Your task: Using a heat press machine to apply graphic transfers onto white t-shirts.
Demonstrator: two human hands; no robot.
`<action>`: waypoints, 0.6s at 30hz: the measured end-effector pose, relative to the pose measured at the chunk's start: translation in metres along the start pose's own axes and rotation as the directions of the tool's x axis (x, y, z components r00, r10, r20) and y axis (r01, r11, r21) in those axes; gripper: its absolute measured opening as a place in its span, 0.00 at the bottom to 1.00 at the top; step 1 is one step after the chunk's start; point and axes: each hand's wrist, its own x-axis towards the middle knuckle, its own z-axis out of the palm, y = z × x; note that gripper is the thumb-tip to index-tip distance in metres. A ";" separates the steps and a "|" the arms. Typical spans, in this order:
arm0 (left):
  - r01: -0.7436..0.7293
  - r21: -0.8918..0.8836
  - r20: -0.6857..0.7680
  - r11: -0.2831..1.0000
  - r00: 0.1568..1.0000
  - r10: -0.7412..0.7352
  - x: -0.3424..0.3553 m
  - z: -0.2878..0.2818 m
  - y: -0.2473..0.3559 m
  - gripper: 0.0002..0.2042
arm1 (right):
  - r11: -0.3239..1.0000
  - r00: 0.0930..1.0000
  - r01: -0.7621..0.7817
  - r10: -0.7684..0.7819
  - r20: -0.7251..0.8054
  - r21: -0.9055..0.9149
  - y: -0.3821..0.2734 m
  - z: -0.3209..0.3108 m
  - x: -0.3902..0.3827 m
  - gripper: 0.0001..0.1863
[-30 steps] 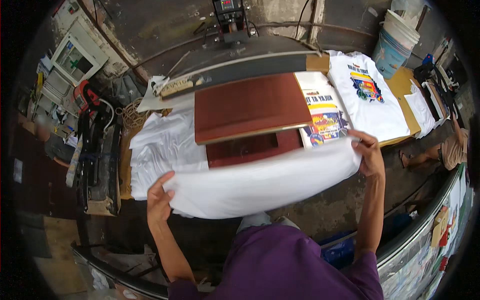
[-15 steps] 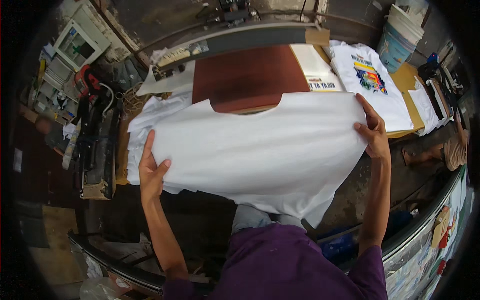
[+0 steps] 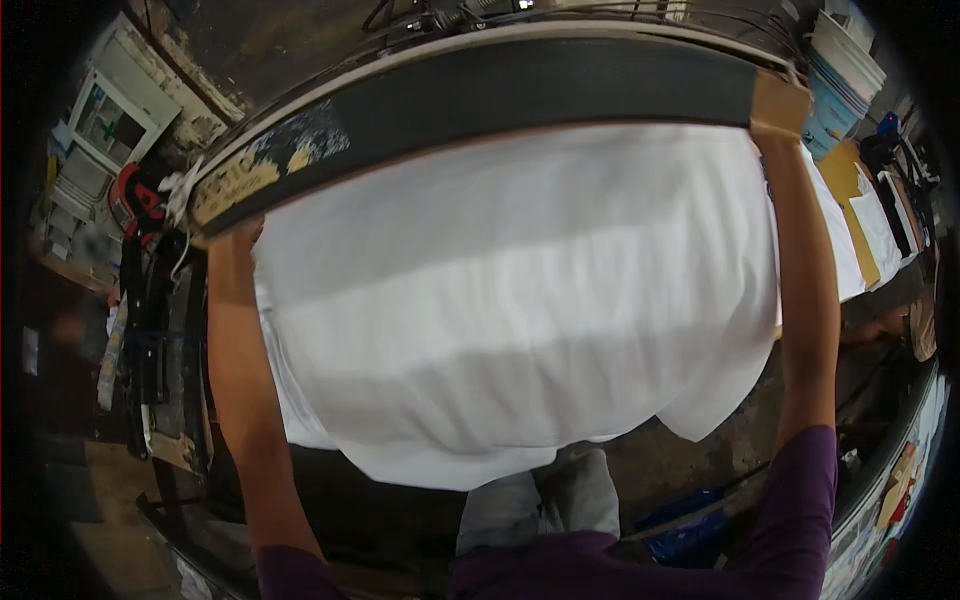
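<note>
Both hands are largely concealed. The left hand shows only as a dim sliver below the dark panel of the press, its fingers hard to make out; whether it grips the cloth or lies slack cannot be told. The right hand is out of sight at the panel's right end, by a brown patch — only the right forearm can be followed up to that point, and the state of the hand cannot be determined.

The white shirt lies spread between the two forearms. Its left edge runs just beside the left forearm, below and to the right of the left hand; its right edge runs beside the right forearm, below the end of the panel. The upper part passes out of view behind the panel's lower edge. The near part hangs in loose folds, its lowest edge in front of the grey trousers. A band of shadow crosses the upper cloth.

A tan label on the panel's left end is worn and partly peeled. To the right, the forearm cuts off a second white cloth on the yellowish table; stacked buckets stand behind. At the far right rim, another person's leg is blurred and mostly lost — detail there is not legible.
</note>
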 end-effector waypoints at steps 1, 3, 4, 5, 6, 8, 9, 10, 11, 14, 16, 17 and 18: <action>0.016 -0.033 0.004 0.999 1.000 -0.016 -0.003 0.028 -0.010 0.14 | 0.999 1.000 0.001 -0.001 0.007 -0.047 0.010 0.008 0.005 0.23; 0.047 -0.058 0.023 0.997 0.999 -0.046 0.004 0.062 -0.021 0.14 | 0.995 1.000 -0.001 0.004 0.029 -0.102 0.023 0.048 -0.004 0.23; 0.061 -0.070 0.037 0.996 0.998 -0.058 -0.003 0.072 -0.026 0.14 | 0.992 0.999 -0.004 0.009 0.037 -0.127 0.032 0.058 -0.006 0.23; 0.074 -0.093 0.040 0.993 0.997 -0.070 -0.013 0.080 -0.032 0.14 | 0.986 0.999 0.002 0.006 0.045 -0.165 0.035 0.062 -0.004 0.23; 0.088 -0.116 0.044 0.989 0.996 -0.083 -0.022 0.090 -0.037 0.14 | 0.979 0.999 0.007 0.004 0.054 -0.203 0.040 0.062 -0.006 0.23; 0.114 -0.134 0.060 0.984 0.993 -0.107 -0.035 0.091 -0.051 0.14 | 0.968 0.997 0.014 0.005 0.075 -0.250 0.052 0.059 -0.018 0.23; 0.127 -0.142 0.069 0.982 0.991 -0.118 -0.046 0.088 -0.057 0.14 | 0.962 0.996 0.017 0.007 0.085 -0.273 0.060 0.056 -0.018 0.23; 0.139 -0.139 0.078 0.980 0.989 -0.129 -0.042 0.086 -0.062 0.15 | 0.958 0.995 0.021 0.007 0.099 -0.285 0.067 0.056 -0.015 0.23; 0.151 -0.138 0.085 0.979 0.986 -0.141 -0.043 0.077 -0.075 0.15 | 0.954 0.994 0.027 0.007 0.112 -0.300 0.075 0.056 -0.016 0.24; 0.193 -0.157 0.111 0.969 0.978 -0.177 -0.077 0.067 -0.092 0.15 | 0.931 0.989 0.040 0.014 0.145 -0.363 0.095 0.061 -0.020 0.24; 0.226 -0.177 0.132 0.958 0.970 -0.205 -0.079 0.084 -0.095 0.15 | 0.910 0.986 0.047 0.025 0.167 -0.413 0.106 0.063 -0.025 0.24; 0.230 -0.267 0.156 0.936 0.969 -0.193 -0.198 0.108 -0.070 0.15 | 0.863 0.990 0.034 0.039 0.134 -0.504 0.107 0.032 -0.029 0.24; 0.244 -0.251 0.161 0.937 0.965 -0.208 -0.216 0.095 -0.059 0.15 | 0.862 0.987 0.045 0.039 0.153 -0.505 0.113 0.035 -0.032 0.24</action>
